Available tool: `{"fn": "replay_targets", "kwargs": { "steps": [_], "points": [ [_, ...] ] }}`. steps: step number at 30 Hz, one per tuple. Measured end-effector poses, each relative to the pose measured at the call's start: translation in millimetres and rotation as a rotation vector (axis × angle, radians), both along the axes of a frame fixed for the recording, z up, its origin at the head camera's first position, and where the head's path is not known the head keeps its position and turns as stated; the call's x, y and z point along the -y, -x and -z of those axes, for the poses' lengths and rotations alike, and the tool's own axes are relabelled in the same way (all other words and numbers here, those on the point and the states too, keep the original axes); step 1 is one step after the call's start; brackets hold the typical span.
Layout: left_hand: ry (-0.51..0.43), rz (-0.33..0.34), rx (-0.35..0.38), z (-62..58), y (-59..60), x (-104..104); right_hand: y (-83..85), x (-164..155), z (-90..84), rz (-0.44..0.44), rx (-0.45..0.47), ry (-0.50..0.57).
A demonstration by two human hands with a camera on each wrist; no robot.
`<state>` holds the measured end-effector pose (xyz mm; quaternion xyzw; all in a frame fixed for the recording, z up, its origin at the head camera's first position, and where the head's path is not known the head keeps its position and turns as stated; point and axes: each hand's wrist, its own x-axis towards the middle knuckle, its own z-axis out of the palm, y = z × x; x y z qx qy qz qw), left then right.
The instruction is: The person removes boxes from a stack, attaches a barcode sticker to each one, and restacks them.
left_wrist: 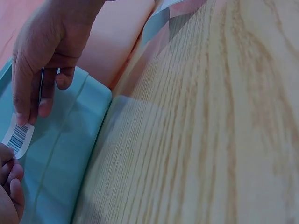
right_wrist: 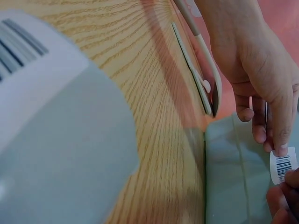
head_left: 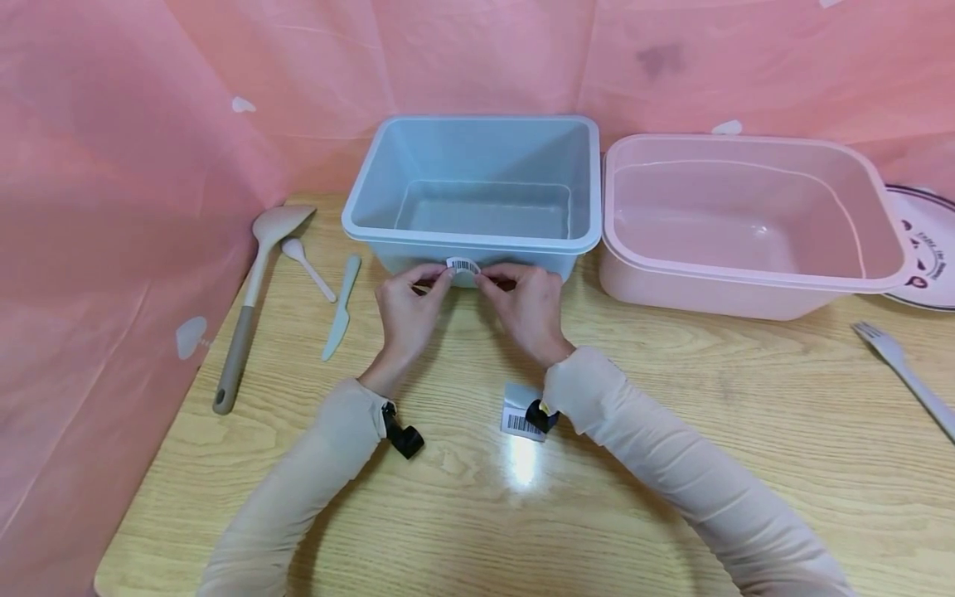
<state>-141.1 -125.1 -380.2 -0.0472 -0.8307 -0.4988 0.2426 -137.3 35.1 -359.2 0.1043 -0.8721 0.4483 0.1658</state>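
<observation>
Both hands meet at the front wall of the light blue bin (head_left: pixel 472 240), just under its rim. My left hand (head_left: pixel 409 311) pinches the left end of a small white barcode sticker (head_left: pixel 463 265). The sticker's other end is pinched by my right hand (head_left: pixel 525 311). Held stretched between the fingertips, the sticker (left_wrist: pixel 18 138) bows slightly, close over the bin's wall, its printed side facing out. Beneath my right wrist a backing sheet with another barcode label (head_left: pixel 518 421) lies on the table, partly covered by a black wrist strap.
A pink bin (head_left: pixel 746 286) stands to the right, with a printed plate (head_left: pixel 936 257) partly behind it and a fork (head_left: pixel 903 365) in front. On the left lie a spatula (head_left: pixel 254 286), a small spoon (head_left: pixel 308 267) and a pale knife (head_left: pixel 342 308). A pink curtain (head_left: pixel 477 58) hangs behind.
</observation>
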Motion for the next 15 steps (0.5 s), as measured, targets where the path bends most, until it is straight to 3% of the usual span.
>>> {"fn": "replay_targets", "kwargs": {
  "steps": [15],
  "points": [
    [-0.009,-0.033,0.005,-2.6,2.9,-2.6,4.1,0.6,4.8,0.04,-0.026,0.006]
  ]
}}
